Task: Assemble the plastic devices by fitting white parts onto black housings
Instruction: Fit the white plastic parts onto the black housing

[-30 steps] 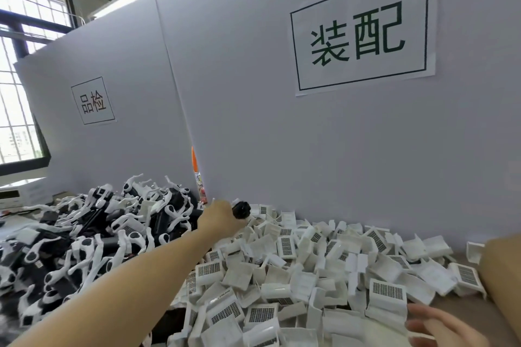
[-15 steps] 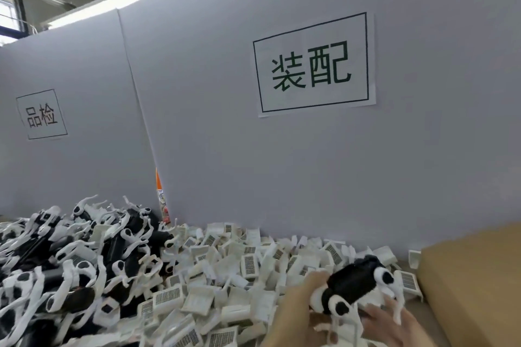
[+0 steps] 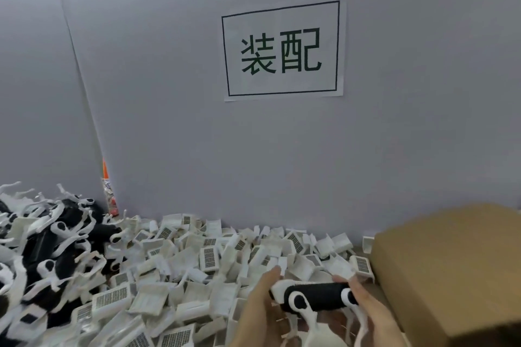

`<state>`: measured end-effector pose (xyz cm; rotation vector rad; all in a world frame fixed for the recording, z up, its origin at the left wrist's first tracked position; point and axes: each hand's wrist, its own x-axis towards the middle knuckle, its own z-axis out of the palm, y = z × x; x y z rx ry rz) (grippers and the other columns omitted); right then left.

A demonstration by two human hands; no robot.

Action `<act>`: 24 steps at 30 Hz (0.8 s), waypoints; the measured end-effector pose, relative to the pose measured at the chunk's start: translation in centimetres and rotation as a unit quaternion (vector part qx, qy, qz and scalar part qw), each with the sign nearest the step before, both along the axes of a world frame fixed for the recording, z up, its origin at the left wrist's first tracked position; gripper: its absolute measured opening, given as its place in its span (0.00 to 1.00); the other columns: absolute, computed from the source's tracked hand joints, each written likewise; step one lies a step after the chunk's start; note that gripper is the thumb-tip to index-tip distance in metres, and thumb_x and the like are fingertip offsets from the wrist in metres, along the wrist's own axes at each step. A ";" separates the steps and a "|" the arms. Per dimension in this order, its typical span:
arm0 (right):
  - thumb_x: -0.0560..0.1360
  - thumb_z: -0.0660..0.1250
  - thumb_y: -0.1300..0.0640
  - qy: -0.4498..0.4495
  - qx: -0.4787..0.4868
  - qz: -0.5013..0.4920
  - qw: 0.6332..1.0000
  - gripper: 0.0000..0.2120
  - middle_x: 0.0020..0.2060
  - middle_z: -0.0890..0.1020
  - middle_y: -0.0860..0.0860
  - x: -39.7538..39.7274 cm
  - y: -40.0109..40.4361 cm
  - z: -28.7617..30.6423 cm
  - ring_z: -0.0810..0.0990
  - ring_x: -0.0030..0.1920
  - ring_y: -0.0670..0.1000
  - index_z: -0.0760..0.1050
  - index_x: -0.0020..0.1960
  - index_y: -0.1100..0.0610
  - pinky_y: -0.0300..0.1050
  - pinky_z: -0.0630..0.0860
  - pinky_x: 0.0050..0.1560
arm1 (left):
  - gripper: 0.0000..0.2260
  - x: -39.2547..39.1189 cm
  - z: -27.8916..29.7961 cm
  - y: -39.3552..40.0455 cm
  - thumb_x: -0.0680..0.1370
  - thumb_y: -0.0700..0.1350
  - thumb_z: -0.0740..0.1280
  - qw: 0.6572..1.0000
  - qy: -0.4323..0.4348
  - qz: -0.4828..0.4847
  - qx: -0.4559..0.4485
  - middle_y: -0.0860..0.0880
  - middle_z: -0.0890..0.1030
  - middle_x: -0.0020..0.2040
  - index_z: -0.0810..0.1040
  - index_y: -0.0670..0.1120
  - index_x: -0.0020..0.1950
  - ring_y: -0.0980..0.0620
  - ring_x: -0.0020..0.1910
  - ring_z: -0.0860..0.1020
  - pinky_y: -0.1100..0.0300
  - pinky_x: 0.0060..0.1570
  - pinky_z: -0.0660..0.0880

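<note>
At far left, a heap of black housings (image 3: 42, 256) with curling white arms lies tangled on the surface. To its right spreads a loose pile of small white parts (image 3: 197, 259), many showing gridded faces. Low in the centre, the left hand (image 3: 259, 307) grips one end of a black housing (image 3: 315, 296), its fingers (image 3: 272, 273) curled over the white cap. The right hand (image 3: 372, 310) holds the other end, fingers wrapped around it. The housing looks light, rigid and smooth, so the thick barrel seems the safest hold; its thin white arms appear likely to flex. A cardboard box (image 3: 451, 267) stands at right.
</note>
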<state>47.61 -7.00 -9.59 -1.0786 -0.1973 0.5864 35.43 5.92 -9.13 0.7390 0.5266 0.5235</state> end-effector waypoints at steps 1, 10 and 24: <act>0.85 0.52 0.59 -0.018 -0.004 0.004 1.000 0.23 0.74 0.64 0.70 -0.7 -0.1 0.3 0.63 0.75 0.64 0.67 0.67 0.80 0.47 0.61 0.67 | 0.26 -2.5 2.5 1.6 0.75 0.52 0.70 0.997 -0.014 -0.070 0.023 0.32 0.82 0.46 0.80 0.29 0.60 0.38 0.40 0.79 0.48 0.39 0.79; 0.59 0.75 0.58 -0.048 -0.005 0.209 0.977 0.20 0.42 0.85 0.61 -3.3 1.7 -0.6 0.86 0.38 0.60 0.85 0.49 0.65 0.49 0.83 0.36 | 0.26 -2.0 2.3 -0.6 0.68 0.51 0.71 0.987 -0.129 0.087 -0.027 0.35 0.83 0.41 0.74 0.31 0.56 0.38 0.48 0.81 0.50 0.48 0.76; 0.61 0.81 0.54 -0.397 -0.147 0.043 0.905 0.26 0.46 0.85 0.41 -5.4 2.1 0.0 0.83 0.48 0.40 0.78 0.56 0.41 0.32 0.78 0.46 | 0.06 -1.4 0.8 -1.9 0.75 0.37 0.73 0.946 -0.011 0.093 0.311 0.43 0.87 0.46 0.87 0.46 0.49 0.45 0.48 0.86 0.60 0.45 0.81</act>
